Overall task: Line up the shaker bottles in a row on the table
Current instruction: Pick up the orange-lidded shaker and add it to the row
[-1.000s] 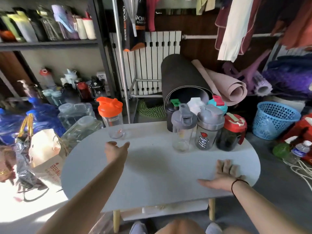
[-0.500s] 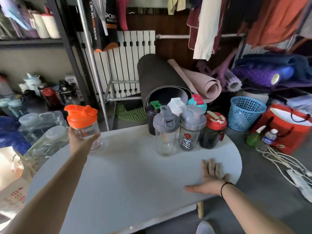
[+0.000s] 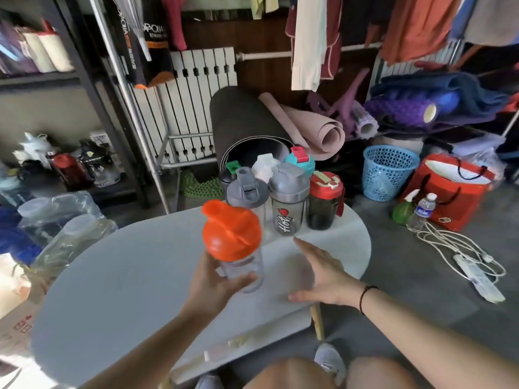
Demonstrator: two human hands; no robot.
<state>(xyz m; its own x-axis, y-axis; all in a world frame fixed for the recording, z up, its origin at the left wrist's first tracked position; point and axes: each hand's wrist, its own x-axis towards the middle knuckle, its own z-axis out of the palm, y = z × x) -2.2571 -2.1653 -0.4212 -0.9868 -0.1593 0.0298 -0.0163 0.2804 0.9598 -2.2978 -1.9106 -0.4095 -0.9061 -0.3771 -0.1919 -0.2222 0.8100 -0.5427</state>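
Nearest the camera, the left hand [image 3: 216, 282] is wrapped around the lower body of the orange-lidded shaker [image 3: 233, 245], fingers curled closed on the clear plastic, and holds it up in the air above the middle of the desk [image 3: 126, 276]. The bottle leans a little and touches nothing but that hand. Just to its right, the right hand [image 3: 323, 273] is spread flat and open, palm toward the shaker and near it but apart from it, holding nothing; whether it rests on the desk or floats just above cannot be told.

Farther back, at the far right end of the desk, the other bottles stand upright in a tight cluster: a grey-lidded clear shaker [image 3: 247, 197], a grey-lidded shaker with lettering [image 3: 288, 204] and a red-lidded dark bottle [image 3: 324, 202] in front, with a green-capped dark bottle [image 3: 229, 175], a white-capped bottle [image 3: 262, 168] and a teal-lidded bottle [image 3: 300, 161] bunched behind them.

By my reading the task is barely begun: no row exists yet, one bottle is in hand and unplaced, and the six in the cluster remain to be spread into line.
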